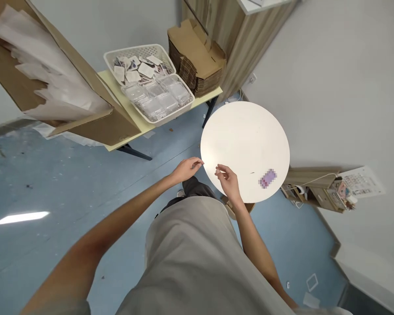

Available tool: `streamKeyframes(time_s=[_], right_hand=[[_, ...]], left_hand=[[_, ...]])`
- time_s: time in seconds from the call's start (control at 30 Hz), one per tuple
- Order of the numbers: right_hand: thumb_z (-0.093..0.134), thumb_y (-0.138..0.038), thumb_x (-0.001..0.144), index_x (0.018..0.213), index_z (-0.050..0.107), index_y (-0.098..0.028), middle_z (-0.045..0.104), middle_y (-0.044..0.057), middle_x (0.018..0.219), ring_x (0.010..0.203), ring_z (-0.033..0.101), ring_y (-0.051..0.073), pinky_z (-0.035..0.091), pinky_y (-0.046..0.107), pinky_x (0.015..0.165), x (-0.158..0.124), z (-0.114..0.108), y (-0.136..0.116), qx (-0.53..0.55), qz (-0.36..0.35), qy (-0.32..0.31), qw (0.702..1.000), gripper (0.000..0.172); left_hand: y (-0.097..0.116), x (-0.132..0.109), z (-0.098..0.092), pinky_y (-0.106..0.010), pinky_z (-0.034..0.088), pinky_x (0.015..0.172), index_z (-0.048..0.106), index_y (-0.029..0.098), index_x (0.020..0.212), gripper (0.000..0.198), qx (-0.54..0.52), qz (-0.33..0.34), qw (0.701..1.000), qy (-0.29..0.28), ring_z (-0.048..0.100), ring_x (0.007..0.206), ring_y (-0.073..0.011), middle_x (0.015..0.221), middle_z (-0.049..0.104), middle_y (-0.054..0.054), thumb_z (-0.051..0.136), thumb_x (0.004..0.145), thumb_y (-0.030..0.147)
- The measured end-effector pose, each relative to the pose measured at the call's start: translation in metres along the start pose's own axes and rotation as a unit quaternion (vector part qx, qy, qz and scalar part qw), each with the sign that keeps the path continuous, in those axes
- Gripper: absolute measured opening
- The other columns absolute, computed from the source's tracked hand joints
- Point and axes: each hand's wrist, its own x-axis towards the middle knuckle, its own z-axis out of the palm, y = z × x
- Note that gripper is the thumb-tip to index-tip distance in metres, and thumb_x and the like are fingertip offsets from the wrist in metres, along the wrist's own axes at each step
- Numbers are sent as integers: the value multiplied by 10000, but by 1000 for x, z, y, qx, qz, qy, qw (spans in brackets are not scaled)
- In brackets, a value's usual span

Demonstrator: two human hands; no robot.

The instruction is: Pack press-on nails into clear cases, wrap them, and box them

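Note:
My left hand (188, 168) hovers at the near-left edge of a round white table (249, 131), its fingers curled and pinched together. My right hand (228, 180) is over the near edge of the same table, with thumb and fingers pinched. Whatever the two hands hold is too small to make out. A small blurred purple item (268, 178) lies on the table to the right of my right hand.
A yellow table (157, 120) at the back carries a white basket (151, 78) of clear plastic cases and small cards, a stack of folded brown cartons (197, 57) and a large cardboard box (52, 74) with white paper. A low shelf (318, 188) stands at the right wall.

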Motion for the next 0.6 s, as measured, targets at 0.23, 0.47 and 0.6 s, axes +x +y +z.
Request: streamKeyframes(time_s=[0.23, 0.47, 0.6], right_hand=[[772, -513, 959, 1216, 817, -278, 839, 126, 1370, 1073, 820, 312, 672, 504, 1019, 70, 25, -46, -34, 5, -25, 999, 351], [700, -546, 999, 1308, 783, -228, 815, 139, 1437, 1078, 812, 264, 674, 451, 985, 141, 65, -72, -65, -20, -104, 992, 451], [695, -545, 1007, 1330, 779, -239, 805, 137, 1470, 1106, 816, 267, 674, 435, 985, 159, 75, -87, -82, -25, -134, 987, 453]], left_hand=[[-16, 40, -62, -454, 626, 1172, 778, 246, 1317, 385, 14, -70, 988, 134, 769, 1348, -332, 1438, 819, -127, 570, 1032, 402], [-10, 56, -138, -557, 483, 1338, 630, 208, 1556, 542, 103, -105, 938, 313, 597, 1567, -367, 1634, 646, -184, 634, 1043, 385], [-13, 94, -203, -608, 328, 1429, 508, 169, 1682, 736, 198, -121, 917, 324, 437, 1682, -412, 1751, 525, -222, 712, 982, 277]])
